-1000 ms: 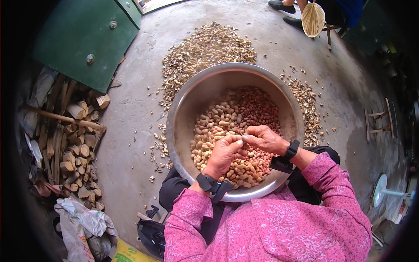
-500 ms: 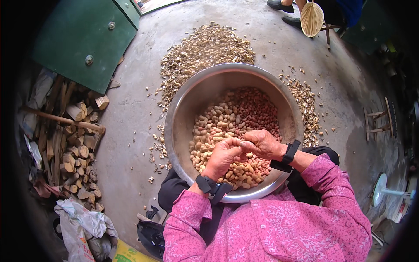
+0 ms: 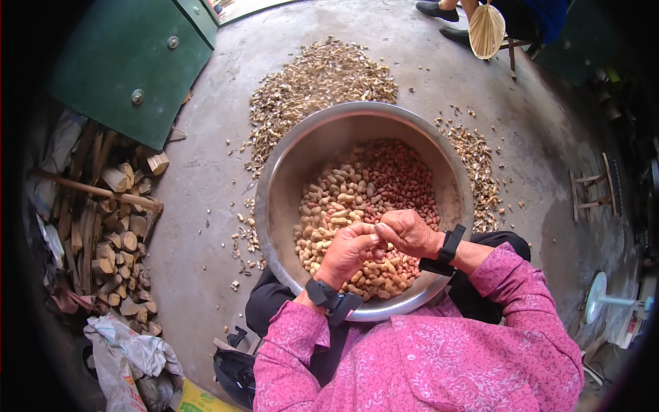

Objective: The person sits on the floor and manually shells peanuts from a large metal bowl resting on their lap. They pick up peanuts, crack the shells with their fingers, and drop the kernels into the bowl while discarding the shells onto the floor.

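Observation:
A wide metal basin (image 3: 302, 145) rests at my lap. Pale unshelled peanuts (image 3: 316, 237) fill its left and near part; reddish shelled kernels (image 3: 405, 172) lie at the far right. Over the peanuts, my left hand (image 3: 344, 251) and my right hand (image 3: 410, 233) meet, thumbs and fingers of both pinched closed at the tips. Whatever sits between the fingertips is too small and covered to make out. Each wrist carries a black band. Beyond the basin spreads a large heap of broken shells (image 3: 319, 79).
More shells (image 3: 480, 175) lie right of the basin. Stacked firewood (image 3: 123, 240), a green cabinet (image 3: 130, 65) and a whitish sack (image 3: 127, 353) line the left. A small wooden stool (image 3: 594, 185) is at right. Far off, a seated person has a palm-leaf fan (image 3: 486, 32).
Both hands stay together over the basin, with fingers shifted slightly and the right hand's knuckles turned a little. The whole view has moved by a small amount.

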Demonstrator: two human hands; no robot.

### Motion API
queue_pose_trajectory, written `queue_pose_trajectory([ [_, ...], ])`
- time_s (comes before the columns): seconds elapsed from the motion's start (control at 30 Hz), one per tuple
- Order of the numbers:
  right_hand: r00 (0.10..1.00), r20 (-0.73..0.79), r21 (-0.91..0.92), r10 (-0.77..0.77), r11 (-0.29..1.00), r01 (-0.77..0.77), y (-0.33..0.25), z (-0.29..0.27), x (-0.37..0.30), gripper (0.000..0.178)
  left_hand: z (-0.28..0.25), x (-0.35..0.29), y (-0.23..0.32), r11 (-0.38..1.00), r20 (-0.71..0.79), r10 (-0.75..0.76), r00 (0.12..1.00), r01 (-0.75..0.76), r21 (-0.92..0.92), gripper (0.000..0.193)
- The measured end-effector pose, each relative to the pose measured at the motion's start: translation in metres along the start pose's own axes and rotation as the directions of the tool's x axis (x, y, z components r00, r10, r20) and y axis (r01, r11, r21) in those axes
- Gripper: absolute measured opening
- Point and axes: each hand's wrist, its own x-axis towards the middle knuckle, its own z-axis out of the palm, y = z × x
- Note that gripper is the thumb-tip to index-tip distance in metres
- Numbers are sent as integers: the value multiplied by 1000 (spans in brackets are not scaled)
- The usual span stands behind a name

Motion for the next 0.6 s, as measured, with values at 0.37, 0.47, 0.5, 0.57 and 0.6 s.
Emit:
queue_pose_trajectory([
  [0.37, 997, -15, 107, 70, 992, -68, -1, -6, 2, 22, 6, -2, 2, 997, -46, 62, 997, -64, -46, 15],
  [0.47, 999, -10, 97, 53, 994, -52, 3, -8, 2, 21, 7, -1, 4, 996, -58, 59, 997, -63, -57, 16],
  [0.5, 1000, -11, 42, 5, 999, -5, 2, -9, 3, 18, 6, -1, 4, 995, -60, 52, 997, -57, -77, 16],
  [0.57, 999, -3, -9, -42, 999, 42, 1, -12, 5, 16, 3, 1, 1, 993, -49, 40, 998, -45, -105, 16],
  [0.6, 993, 46, -117, -109, 987, 114, 1, -14, 5, 14, 0, 2, -1, 991, -36, 27, 999, -31, -130, 16],
])
